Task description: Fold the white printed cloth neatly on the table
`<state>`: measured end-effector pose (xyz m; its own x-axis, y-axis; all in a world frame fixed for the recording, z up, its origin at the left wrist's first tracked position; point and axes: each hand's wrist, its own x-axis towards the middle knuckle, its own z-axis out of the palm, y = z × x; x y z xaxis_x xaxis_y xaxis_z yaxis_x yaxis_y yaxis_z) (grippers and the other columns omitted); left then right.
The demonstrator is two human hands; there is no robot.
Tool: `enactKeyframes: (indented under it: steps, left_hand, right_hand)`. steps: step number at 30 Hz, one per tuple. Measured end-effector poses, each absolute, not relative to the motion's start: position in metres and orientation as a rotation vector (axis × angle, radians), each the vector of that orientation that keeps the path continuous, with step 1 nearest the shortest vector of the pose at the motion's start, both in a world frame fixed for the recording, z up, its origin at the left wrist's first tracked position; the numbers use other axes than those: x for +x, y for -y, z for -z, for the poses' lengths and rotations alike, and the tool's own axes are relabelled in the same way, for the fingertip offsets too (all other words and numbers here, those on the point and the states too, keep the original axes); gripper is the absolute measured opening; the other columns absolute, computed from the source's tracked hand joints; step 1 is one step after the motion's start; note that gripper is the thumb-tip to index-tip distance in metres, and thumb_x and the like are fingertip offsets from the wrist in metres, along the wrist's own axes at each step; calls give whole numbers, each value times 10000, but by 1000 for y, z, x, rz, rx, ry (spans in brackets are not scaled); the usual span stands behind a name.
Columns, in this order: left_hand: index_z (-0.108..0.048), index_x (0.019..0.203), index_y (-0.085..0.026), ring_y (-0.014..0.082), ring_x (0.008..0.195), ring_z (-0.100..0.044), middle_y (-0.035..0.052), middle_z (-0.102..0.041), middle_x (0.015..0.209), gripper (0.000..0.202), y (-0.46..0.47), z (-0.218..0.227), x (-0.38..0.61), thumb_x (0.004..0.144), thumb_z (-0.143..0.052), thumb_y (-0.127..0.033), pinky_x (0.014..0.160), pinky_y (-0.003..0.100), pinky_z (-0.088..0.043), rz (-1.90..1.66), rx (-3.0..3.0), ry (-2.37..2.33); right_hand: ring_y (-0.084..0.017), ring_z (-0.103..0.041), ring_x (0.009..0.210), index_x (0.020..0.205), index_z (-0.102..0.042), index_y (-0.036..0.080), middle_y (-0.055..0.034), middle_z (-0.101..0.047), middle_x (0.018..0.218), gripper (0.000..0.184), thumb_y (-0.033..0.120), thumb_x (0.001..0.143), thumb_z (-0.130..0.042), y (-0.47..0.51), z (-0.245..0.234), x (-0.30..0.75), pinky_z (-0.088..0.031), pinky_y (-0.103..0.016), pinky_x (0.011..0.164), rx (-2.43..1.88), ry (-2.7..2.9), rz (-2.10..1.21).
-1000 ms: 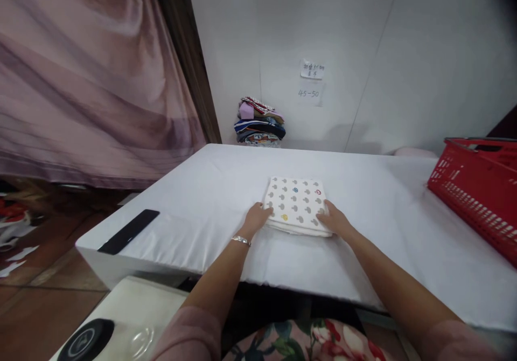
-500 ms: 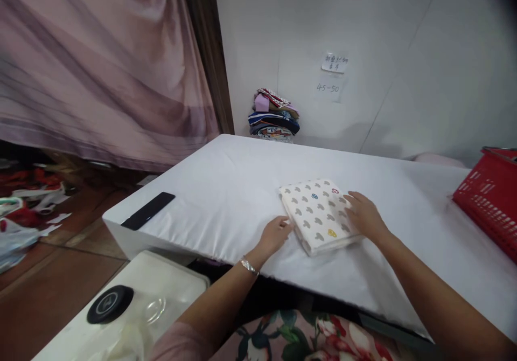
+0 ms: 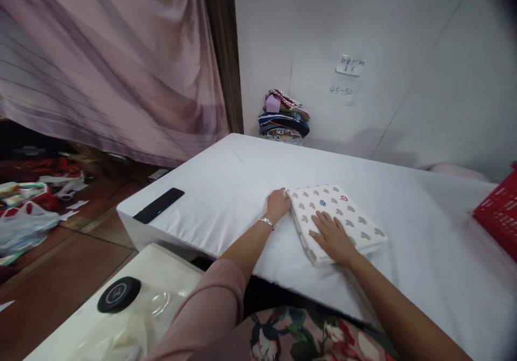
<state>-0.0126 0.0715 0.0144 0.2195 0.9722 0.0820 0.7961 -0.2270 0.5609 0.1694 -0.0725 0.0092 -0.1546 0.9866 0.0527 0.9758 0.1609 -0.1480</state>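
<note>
A folded white cloth point(image 3: 351, 208) printed with grey mushroom-like shapes and a few coloured ones lies on the white-covered table point(image 3: 226, 188). My right hand point(image 3: 333, 236) rests flat on its top near the front edge, fingers spread. At the cloth's far left corner is my left hand point(image 3: 278, 203), its fingers curled and closed on the edge there. The fingertips of that hand are partly hidden by the corner.
A black phone-like slab point(image 3: 159, 205) lies at the table's left end. Folded fabrics point(image 3: 285, 117) are stacked against the wall, and a red basket point(image 3: 498, 210) stands at right. Front left, a white surface point(image 3: 169, 264) carries a round black object point(image 3: 119, 294).
My right hand has moved left from the cloth's right edge onto its top. My left hand has gone up along the left side to the far corner. The view has shifted slightly left.
</note>
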Motion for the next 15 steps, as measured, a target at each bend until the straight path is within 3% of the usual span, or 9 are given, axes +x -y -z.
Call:
enactKeyframes:
  steps: [5,11,15]
  left_hand:
    - [-490,1323,-192,219,1221,-476,87,-592,1275,512,-93,-5,-9,813,-449,-183,1078,408,-248,-586,2193,-1501]
    - [-703,1009,-285,205,1069,-570,10,-719,980,324,-108,-3,-9,811,-462,-199,1029,394,-283,-697,2120,-1578]
    - [-710,1005,-279,209,1081,-570,20,-721,986,319,-113,1,-7,794,-484,-195,1040,397,-285,-753,2075,-1636]
  right_hand:
    - [-265,-213,1411,1424,-391,195,-96,-292,1521,575,502,951,-279,71,-7,170,-196,-498,1122,-1942,2297,-67]
    - [-270,-227,1406,1424,-396,196,-87,-289,1521,552,464,958,-270,71,-5,166,-206,-501,1115,-1946,2304,-23]
    - [-276,-205,1412,1436,-376,176,-97,-265,1527,566,458,958,-262,71,-10,163,-188,-512,1121,-1968,2298,-75]
